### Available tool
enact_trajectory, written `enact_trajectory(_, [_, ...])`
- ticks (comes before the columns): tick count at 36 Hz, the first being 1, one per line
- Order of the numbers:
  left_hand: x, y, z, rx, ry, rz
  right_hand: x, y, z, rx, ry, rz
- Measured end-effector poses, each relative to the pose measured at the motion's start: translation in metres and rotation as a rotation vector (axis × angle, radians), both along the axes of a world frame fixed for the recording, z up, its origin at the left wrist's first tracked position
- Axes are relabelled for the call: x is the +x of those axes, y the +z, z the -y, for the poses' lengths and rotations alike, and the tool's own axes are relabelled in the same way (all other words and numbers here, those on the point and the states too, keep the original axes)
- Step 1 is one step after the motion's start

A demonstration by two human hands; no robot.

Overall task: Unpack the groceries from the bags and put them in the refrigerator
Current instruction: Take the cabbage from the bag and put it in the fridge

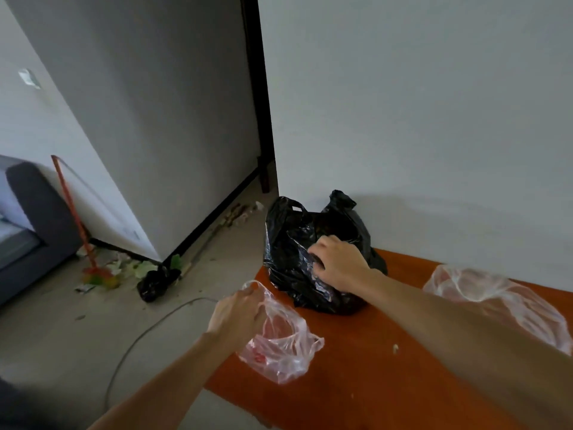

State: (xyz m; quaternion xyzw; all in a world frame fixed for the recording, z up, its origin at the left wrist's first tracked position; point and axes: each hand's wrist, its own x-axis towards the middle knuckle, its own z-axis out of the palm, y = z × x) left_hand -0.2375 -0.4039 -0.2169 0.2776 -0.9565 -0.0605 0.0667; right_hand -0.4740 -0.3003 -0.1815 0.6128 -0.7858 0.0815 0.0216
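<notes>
Left hand: fingers curled, gripping the gathered top of the clear bag.
Clear bag: on the orange table's near left corner, something pink inside.
Right hand: fingers bent, clutching the black bag's plastic.
Black bag: on the table's far end, against the wall.
Second clear bag: right, untouched.
Floor: small black sack, broom.

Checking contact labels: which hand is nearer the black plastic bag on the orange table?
Right. The right hand grips the black plastic bag; the left hand is nearer the camera, apart from it, gripping a clear plastic bag.
</notes>
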Motion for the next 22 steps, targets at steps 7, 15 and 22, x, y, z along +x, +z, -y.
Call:
enact_trajectory(7, [-0.087, -0.013, 0.040, 0.023, -0.089, -0.043, -0.081, 0.022, 0.069, -0.133, -0.001, -0.356])
enact_trajectory(15, [-0.187, -0.020, 0.084, -0.102, -0.266, 0.027, -0.158, -0.002, 0.119, 0.211, -0.061, -0.245])
enact_trajectory(22, [-0.275, -0.041, 0.101, -0.270, -0.516, 0.473, -0.185, -0.094, 0.057, 0.492, -0.339, -0.101])
